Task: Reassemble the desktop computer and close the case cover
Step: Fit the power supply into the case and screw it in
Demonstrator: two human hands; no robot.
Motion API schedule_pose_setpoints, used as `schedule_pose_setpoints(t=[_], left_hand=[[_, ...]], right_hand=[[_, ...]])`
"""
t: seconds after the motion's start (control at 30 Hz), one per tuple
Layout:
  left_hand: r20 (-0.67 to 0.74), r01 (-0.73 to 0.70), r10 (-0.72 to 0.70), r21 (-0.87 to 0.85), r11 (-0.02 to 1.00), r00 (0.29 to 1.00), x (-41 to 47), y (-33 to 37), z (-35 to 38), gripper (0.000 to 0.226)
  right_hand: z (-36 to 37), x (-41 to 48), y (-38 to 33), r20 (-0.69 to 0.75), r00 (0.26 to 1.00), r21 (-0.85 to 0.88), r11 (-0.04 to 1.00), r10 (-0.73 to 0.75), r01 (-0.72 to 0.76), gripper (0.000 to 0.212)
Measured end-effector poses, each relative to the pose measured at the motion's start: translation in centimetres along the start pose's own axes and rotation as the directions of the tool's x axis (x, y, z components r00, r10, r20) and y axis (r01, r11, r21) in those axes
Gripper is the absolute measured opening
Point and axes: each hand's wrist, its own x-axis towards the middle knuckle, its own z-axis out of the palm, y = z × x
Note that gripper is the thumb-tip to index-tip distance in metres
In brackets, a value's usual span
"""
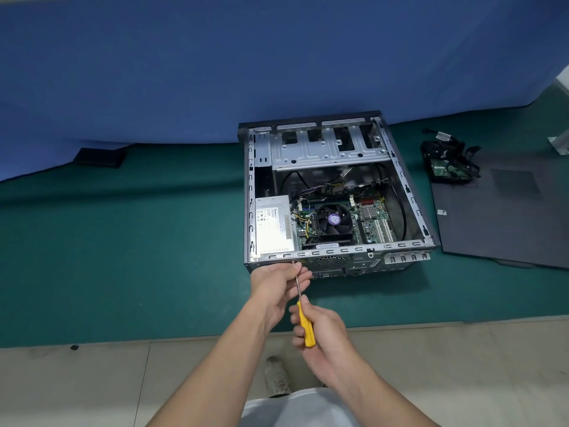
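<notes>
We are gripping the yellow handle of the screwdriver in our right hand, with fingers and thumb curling round it. Our left hand is pinching the bare metal shaft just ahead of that grip and steadying it close to the tip. The tip is meeting a small screw right at our left fingertips, on the upper edge of the rear panel of the computer case.

The case is lying on its side with the open face up, directly beyond both hands, and it is resting on the green mat. Just past the left-hand pinch, behind the rear wall, the silver power supply is sitting in its corner. The CPU fan is showing beyond the grip and a little to its right. The drive cage is filling the end of the case farthest from our hands.

The case cover is lying flat on the mat well to the right of our right hand, off the case, with its near edge just beside the case's right wall. A hard drive tangled in black cables is sitting at the cover's far edge. We cannot tell whether it is resting on the cover or on the mat.
</notes>
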Motion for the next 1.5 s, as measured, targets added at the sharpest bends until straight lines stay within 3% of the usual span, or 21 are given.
schedule_pose_setpoints(t=[0.07,0.1,0.2,0.33,0.4,0.47,0.53,0.6,0.7,0.8,0.87,0.93,1.0,1.07,1.13,1.23,1.33,1.4,1.47,1.5], left_hand=[[0.078,0.039,-0.038,-0.013,0.999,0.996,-0.2,0.3,-0.1,0.008],[0.09,0.044,-0.043,-0.006,0.999,0.995,-0.2,0.4,-0.1,0.009],[0.015,0.011,-0.012,0.018,1.0,1.0,0.0,0.3,0.1,0.007],[-0.051,-0.01,0.01,0.009,1.0,0.999,0.0,-0.2,0.5,0.006],[-0.023,0.007,-0.007,-0.008,1.0,1.0,0.0,0.0,0.3,0.007],[0.046,0.047,-0.046,-0.019,0.999,0.998,-0.1,0.4,0.1,0.009],[0.075,0.065,-0.065,0.0,0.998,0.995,0.0,0.6,-0.1,0.009],[0.038,0.053,-0.054,0.02,0.998,0.998,0.0,0.6,-0.1,0.008],[-0.016,0.024,-0.024,0.01,1.0,1.0,0.1,0.2,0.3,0.004],[-0.039,-0.001,0.001,0.0,1.0,0.999,0.2,-0.1,0.3,0.006],[-0.036,-0.001,0.001,0.001,1.0,0.999,0.2,-0.2,0.3,0.007],[-0.014,0.009,-0.008,0.011,1.0,1.0,0.3,-0.1,0.1,0.01],[0.031,0.02,-0.02,0.011,1.0,0.999,0.3,0.1,-0.2,0.016],[0.08,0.044,-0.043,-0.012,0.999,0.996,0.3,0.4,-0.6,0.03],[0.11,0.073,-0.07,-0.018,0.997,0.991,0.4,0.7,-0.9,0.044],[0.116,0.089,-0.087,-0.018,0.996,0.989,0.4,0.9,-0.9,0.046],[0.104,0.096,-0.093,-0.025,0.995,0.99,0.3,0.9,-0.7,0.044],[0.082,0.089,-0.087,-0.024,0.996,0.993,0.3,0.8,-0.5,0.043],[0.062,0.08,-0.079,-0.013,0.997,0.995,0.2,0.9,-0.3,0.042],[0.059,0.079,-0.079,-0.007,0.997,0.995,0.2,0.9,-0.3,0.042]], right_hand=[[0.0,-0.2,-0.5,0.108,0.983,0.158,0.974,0.146,-0.162,0.029],[0.0,-0.2,-0.7,0.122,0.979,0.146,0.973,0.162,-0.179,0.031],[0.1,-0.2,-0.4,0.006,0.999,-0.053,0.998,0.047,-0.046,0.028],[0.4,0.0,0.1,-0.107,0.975,-0.269,0.95,-0.196,0.161,0.015],[0.4,0.0,-0.1,-0.033,0.991,-0.151,0.98,-0.133,0.126,0.012],[0.4,-0.1,-0.4,0.11,0.994,0.087,0.996,0.015,-0.025,0.015],[0.1,0.0,-0.5,0.183,0.98,0.162,0.981,0.08,-0.111,0.016],[0.0,0.3,-0.3,0.144,0.987,0.085,0.993,0.066,-0.079,0.018],[0.1,0.3,0.4,-0.027,0.995,-0.189,0.978,-0.093,0.087,0.023],[0.2,0.4,1.2,-0.117,0.948,-0.504,0.84,-0.295,0.2,0.028],[0.6,0.5,1.4,-0.138,0.928,-0.585,0.785,-0.347,0.206,0.035],[1.1,0.4,1.3,-0.137,0.935,-0.48,0.848,-0.327,0.226,0.034],[1.1,0.4,1.1,-0.099,0.969,-0.227,0.953,-0.225,0.198,0.03],[0.9,0.3,0.8,-0.001,0.995,0.003,0.995,-0.101,0.101,0.027],[0.6,0.4,0.5,0.123,0.992,0.197,0.98,0.015,-0.039,0.029],[0.3,0.7,0.3,0.285,0.95,0.416,0.876,0.13,-0.245,0.03],[-0.3,0.9,0.1,0.38,0.91,0.483,0.803,0.167,-0.349,0.025],[-0.3,0.8,-0.1,0.337,0.926,0.441,0.841,0.17,-0.314,0.026],[0.3,0.6,0.2,0.13,0.987,0.287,0.95,0.091,-0.125,0.026],[0.5,0.3,0.4,-0.02,1.0,0.102,0.995,-0.019,0.021,0.027]])
